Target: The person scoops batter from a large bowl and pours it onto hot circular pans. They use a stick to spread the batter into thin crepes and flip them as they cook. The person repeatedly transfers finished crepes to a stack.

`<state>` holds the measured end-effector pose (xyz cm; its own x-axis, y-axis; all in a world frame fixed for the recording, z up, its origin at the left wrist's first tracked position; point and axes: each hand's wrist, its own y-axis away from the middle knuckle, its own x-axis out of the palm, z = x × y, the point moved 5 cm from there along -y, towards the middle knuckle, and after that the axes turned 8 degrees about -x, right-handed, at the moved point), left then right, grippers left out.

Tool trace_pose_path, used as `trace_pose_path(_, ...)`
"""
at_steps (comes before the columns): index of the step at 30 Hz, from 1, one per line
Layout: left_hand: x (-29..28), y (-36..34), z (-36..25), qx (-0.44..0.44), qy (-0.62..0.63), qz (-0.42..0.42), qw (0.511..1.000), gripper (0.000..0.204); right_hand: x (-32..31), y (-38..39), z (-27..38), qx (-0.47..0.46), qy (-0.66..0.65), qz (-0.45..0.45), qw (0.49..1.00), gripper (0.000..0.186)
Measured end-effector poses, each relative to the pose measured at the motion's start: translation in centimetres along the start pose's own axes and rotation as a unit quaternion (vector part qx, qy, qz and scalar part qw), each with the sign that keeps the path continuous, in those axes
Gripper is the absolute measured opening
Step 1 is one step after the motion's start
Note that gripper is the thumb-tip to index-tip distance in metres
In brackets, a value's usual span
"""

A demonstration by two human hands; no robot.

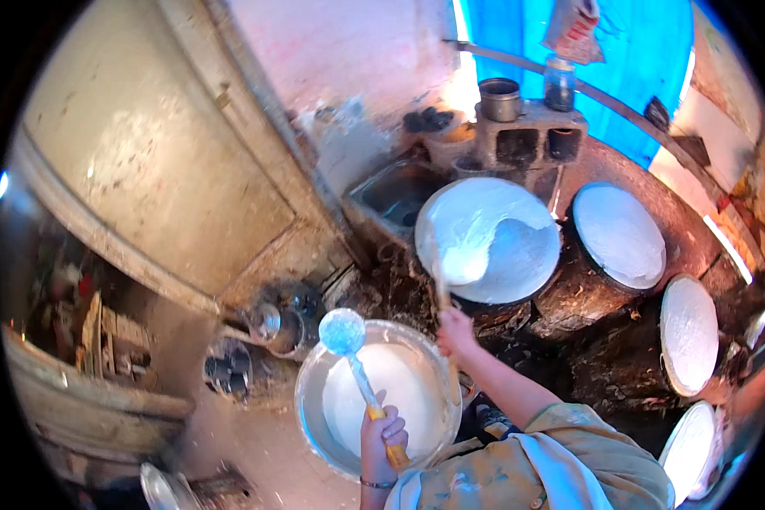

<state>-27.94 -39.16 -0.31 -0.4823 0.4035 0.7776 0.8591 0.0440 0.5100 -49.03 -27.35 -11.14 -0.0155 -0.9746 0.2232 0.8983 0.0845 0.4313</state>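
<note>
My left hand point(383, 431) is closed round the yellow handle of a ladle point(342, 331), whose round bowl is coated in white. The ladle is raised over a wide metal basin point(311, 425) of white batter point(399, 395). In my right hand point(457, 334) is a slim wooden stick point(441, 285), its far part reaching over a large round griddle point(531, 263). White batter is spread over the griddle, with a curved, bluish, smoother patch at its right. Motion or white coating hides the stick's far end, and I cannot make out its shape there.
More white-topped round griddles point(620, 238) curve away to the right on a mud-built stove point(574, 314). Behind stands a concrete block point(531, 119) bearing a metal pot point(500, 100) and a jar point(559, 83). A wooden door point(161, 153) rises at the left.
</note>
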Motion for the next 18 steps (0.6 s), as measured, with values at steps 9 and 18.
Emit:
trace_pose_path(9,-6.4,4.5,-1.5,0.023,0.036,0.002,0.999,0.046,-10.5,2.9,2.1,-0.027,-0.006,-0.103,0.994,0.017)
trace_pose_path(18,-4.1,4.5,0.3,0.01,-0.036,0.033,0.999,0.05,-23.9,-16.4,-8.8,-0.3,0.543,0.08,0.78,0.035)
